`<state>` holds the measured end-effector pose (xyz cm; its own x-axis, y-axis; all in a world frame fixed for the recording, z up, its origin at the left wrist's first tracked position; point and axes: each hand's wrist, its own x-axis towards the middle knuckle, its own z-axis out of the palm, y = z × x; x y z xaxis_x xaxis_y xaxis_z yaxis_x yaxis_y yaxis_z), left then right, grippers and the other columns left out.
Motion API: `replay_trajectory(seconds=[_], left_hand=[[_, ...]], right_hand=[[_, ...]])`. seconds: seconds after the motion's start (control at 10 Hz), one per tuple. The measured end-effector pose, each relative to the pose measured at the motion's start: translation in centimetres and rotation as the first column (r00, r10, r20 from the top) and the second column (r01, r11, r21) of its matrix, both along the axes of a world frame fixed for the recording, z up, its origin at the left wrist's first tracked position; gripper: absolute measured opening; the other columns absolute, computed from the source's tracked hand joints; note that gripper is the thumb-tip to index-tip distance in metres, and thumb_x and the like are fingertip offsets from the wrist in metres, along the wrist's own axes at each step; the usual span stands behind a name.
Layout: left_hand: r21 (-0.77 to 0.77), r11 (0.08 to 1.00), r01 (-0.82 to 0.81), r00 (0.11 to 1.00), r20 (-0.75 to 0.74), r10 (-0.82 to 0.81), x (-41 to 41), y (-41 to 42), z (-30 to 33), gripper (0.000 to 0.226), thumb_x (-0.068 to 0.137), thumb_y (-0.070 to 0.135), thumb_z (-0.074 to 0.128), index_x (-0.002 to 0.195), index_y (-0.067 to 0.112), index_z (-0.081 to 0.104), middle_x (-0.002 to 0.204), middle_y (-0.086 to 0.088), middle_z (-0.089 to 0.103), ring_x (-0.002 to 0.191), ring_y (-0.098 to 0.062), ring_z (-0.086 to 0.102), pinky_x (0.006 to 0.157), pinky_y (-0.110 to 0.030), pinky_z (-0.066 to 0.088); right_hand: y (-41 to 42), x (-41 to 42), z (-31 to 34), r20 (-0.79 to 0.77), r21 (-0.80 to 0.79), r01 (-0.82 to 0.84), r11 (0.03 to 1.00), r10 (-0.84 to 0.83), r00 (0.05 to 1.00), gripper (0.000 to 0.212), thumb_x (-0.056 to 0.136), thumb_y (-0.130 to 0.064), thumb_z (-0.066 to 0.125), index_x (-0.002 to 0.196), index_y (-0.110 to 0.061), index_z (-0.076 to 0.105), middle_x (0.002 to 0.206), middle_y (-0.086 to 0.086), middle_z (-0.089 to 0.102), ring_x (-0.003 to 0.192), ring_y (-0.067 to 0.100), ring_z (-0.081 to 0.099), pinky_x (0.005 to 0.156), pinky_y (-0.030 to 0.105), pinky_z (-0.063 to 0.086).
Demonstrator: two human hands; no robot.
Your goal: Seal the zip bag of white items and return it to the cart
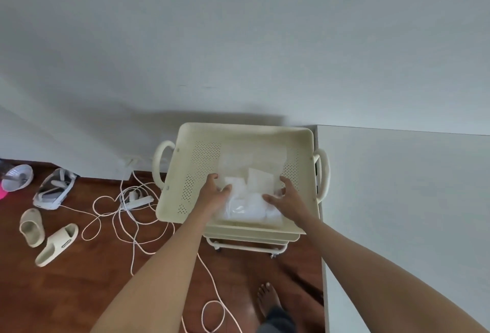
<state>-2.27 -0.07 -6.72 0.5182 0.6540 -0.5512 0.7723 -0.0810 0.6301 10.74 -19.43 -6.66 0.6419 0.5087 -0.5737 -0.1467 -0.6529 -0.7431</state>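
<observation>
Both hands are down in the cart's top tray, one on each side of the bag: the left hand has its fingers curled loosely against the bag's left edge with the thumb lying over the plastic, and the right hand is spread with fingertips pressing on the right edge, so neither is closed into a proper pinch that I can see. The zip bag sits in the near half of the tray, toward its front edge, clear film stuffed with flat white items (look like folded sheets or pads, can't tell which). My guess is it's light and floppy, the film slick and crinkly, nothing in it fragile, but the contents will slide around if it's tipped. Whether the zip strip is closed I honestly can't make out, it's too pale against everything else. I'd take it by the strip end, thumb and finger pinching along the track, not by the slack middle. The tray is cream-coloured, looks like painted metal, rounded corners, patches of small perforations, looped handles at both side edges, more tiers below. Around it: dark glossy wood floor, a tangle of white cable, and pale slides off to the left.
</observation>
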Motion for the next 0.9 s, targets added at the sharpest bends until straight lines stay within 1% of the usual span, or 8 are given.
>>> replay_trajectory(seconds=[0.1, 0.2, 0.3, 0.5, 0.6, 0.7, 0.8, 0.9], left_hand=[[-0.015, 1.000, 0.023, 0.998, -0.051, -0.024, -0.2, 0.1, -1.1, 0.061, 0.095, 0.042, 0.058, 0.146, 0.020, 0.032, 0.131, -0.011, 0.055, 0.107, -0.025, 0.061, 0.083, -0.030, 0.045], [-0.017, 0.999, 0.028, 0.999, -0.043, -0.029, -0.2, -0.2, -1.9, 0.061, 0.097, 0.041, 0.058, 0.146, 0.017, 0.032, 0.141, -0.015, 0.051, 0.120, -0.032, 0.057, 0.094, -0.036, 0.044], [-0.016, 0.999, 0.028, 0.999, -0.041, -0.029, 0.0, -0.3, -1.6, 0.060, 0.097, 0.040, 0.057, 0.147, 0.016, 0.033, 0.143, -0.015, 0.050, 0.123, -0.032, 0.056, 0.094, -0.035, 0.043], [0.182, 0.974, 0.133, 0.986, -0.125, -0.111, 0.4, -0.6, 0.9, 0.057, 0.100, 0.041, 0.049, 0.147, 0.013, 0.033, 0.147, -0.015, 0.041, 0.126, -0.033, 0.052, 0.104, -0.045, 0.044], [0.349, 0.903, 0.250, 0.963, -0.187, -0.194, 1.1, -0.6, 2.9, 0.055, 0.102, 0.045, 0.040, 0.147, 0.014, 0.034, 0.144, -0.016, 0.040, 0.126, -0.035, 0.050, 0.105, -0.049, 0.042], [0.474, 0.813, 0.338, 0.939, -0.228, -0.257, 2.0, -0.7, 5.6, 0.058, 0.104, 0.048, 0.031, 0.153, 0.017, 0.028, 0.153, -0.016, 0.034, 0.142, -0.034, 0.036, 0.115, -0.047, 0.029], [0.577, 0.739, 0.348, 0.938, -0.216, -0.273, 3.1, -1.3, 8.1, 0.064, 0.104, 0.053, 0.024, 0.159, 0.022, 0.017, 0.165, -0.012, 0.017, 0.155, -0.029, 0.004, 0.123, -0.046, 0.009], [0.623, 0.700, 0.349, 0.937, -0.207, -0.282, 4.5, -2.2, 10.4, 0.069, 0.101, 0.060, 0.020, 0.160, 0.025, 0.011, 0.168, -0.007, 0.004, 0.155, -0.024, -0.010, 0.125, -0.045, -0.001]], right_hand=[[0.1, -0.5, -0.8, -0.012, -0.035, 0.020, 0.999, -0.021, 1.000, 0.087, 0.090, -0.034, 0.079, 0.160, -0.016, 0.030, 0.139, 0.018, 0.059, 0.127, 0.034, 0.058, 0.109, 0.045, 0.046], [0.2, -0.8, -1.3, 0.005, -0.070, 0.028, 0.997, -0.028, 1.000, 0.085, 0.091, -0.037, 0.077, 0.159, -0.014, 0.032, 0.141, 0.016, 0.059, 0.129, 0.034, 0.057, 0.110, 0.045, 0.046], [0.4, -0.6, -1.3, 0.011, -0.095, 0.012, 0.995, -0.011, 1.000, 0.084, 0.092, -0.039, 0.076, 0.158, -0.012, 0.032, 0.139, 0.015, 0.061, 0.128, 0.034, 0.058, 0.104, 0.039, 0.047], [0.5, 0.6, 0.6, 0.134, -0.174, -0.085, 0.981, 0.109, 0.985, 0.087, 0.094, -0.050, 0.069, 0.160, -0.010, 0.030, 0.155, 0.020, 0.042, 0.138, 0.035, 0.049, 0.114, 0.047, 0.042], [0.6, 1.6, 2.7, 0.303, -0.209, -0.158, 0.965, 0.218, 0.928, 0.082, 0.098, -0.060, 0.054, 0.162, -0.016, 0.029, 0.165, 0.011, 0.032, 0.147, 0.029, 0.041, 0.121, 0.047, 0.031], [0.4, 3.0, 5.1, 0.507, -0.288, -0.248, 0.925, 0.368, 0.780, 0.075, 0.102, -0.064, 0.040, 0.162, -0.020, 0.030, 0.171, 0.006, 0.024, 0.158, 0.023, 0.021, 0.127, 0.046, 0.009], [0.2, 4.5, 7.5, 0.628, -0.291, -0.253, 0.923, 0.383, 0.677, 0.071, 0.104, -0.062, 0.034, 0.162, -0.022, 0.030, 0.174, 0.006, 0.015, 0.162, 0.023, 0.003, 0.129, 0.047, -0.001], [-0.8, 6.0, 9.9, 0.701, -0.326, -0.252, 0.911, 0.412, 0.582, 0.071, 0.105, -0.062, 0.029, 0.164, -0.024, 0.023, 0.175, 0.004, 0.007, 0.162, 0.025, -0.002, 0.129, 0.049, -0.004]])
